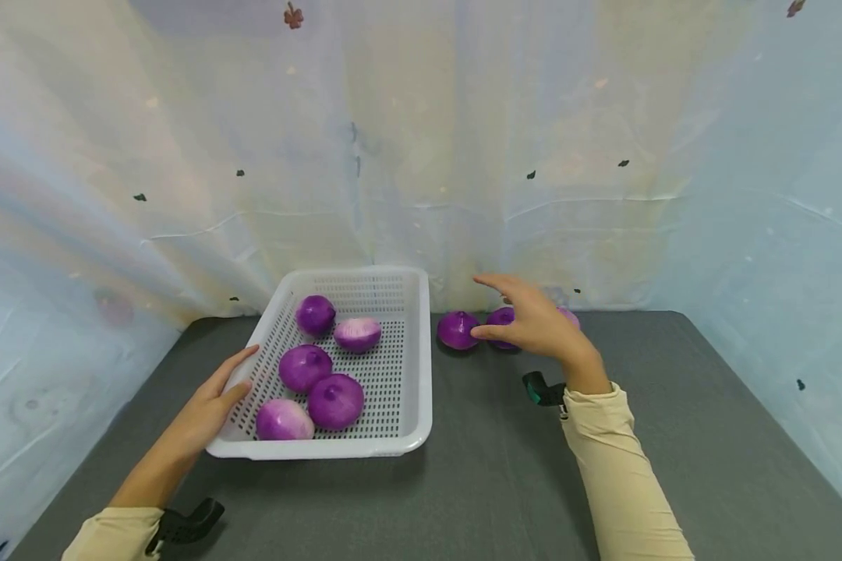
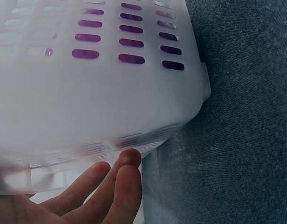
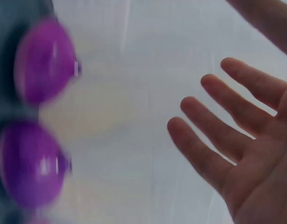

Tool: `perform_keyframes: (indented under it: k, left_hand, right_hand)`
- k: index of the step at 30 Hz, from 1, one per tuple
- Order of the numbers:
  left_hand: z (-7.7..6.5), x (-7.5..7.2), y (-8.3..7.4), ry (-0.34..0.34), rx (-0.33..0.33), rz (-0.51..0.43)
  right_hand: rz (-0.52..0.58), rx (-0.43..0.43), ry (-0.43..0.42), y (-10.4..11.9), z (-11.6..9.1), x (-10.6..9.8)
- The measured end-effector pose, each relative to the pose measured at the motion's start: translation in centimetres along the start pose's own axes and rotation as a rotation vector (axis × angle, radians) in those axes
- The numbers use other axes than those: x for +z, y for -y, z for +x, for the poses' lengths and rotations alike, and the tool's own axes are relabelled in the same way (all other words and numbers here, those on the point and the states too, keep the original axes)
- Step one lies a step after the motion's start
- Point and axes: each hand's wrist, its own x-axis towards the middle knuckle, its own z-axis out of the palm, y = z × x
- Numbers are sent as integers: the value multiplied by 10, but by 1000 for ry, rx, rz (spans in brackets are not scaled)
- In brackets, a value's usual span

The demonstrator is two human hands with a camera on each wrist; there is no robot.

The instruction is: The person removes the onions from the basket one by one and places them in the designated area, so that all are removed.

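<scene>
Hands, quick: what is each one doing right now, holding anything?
Left hand: open, fingers resting against the white basket.
Right hand: open, holding nothing, above the purple onions on the table.

Soft, even light fills all three views, with only faint shadows under the white basket (image 1: 421,366). The head view bends outward at its edges. In the right wrist view, the purple onions (image 3: 43,60) at left are motion-blurred; the left wrist view looks hazy up close.

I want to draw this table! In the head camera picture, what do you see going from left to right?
Left hand → white basket holding purple onions → one purple onion on the table → right hand.
</scene>
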Motion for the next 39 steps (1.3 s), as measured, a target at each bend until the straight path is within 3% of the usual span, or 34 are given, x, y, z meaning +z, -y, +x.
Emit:
perform_keyframes:
  k: [10,16,20,28,35,39]
  left_hand:
    - [-2,-1,0,5,1,10]
    - [-4,-1,1,8,-4,11]
    - [-3,-1,2,14,7,7]
    - [0,-4,6,4,18,11]
    - [1,-6,6,5,19,8]
    - [2,-3,6,11,19,-3]
  right_hand:
    - [103,-255,189,64,13,62]
    - [219,-356,241,78,19,96]
    - [186,-424,284,82,26,112]
    - [19,-418,429,87,45,115]
    - [-110,-334,556,93,59,127]
    - [-167,-329,621,95,63,133]
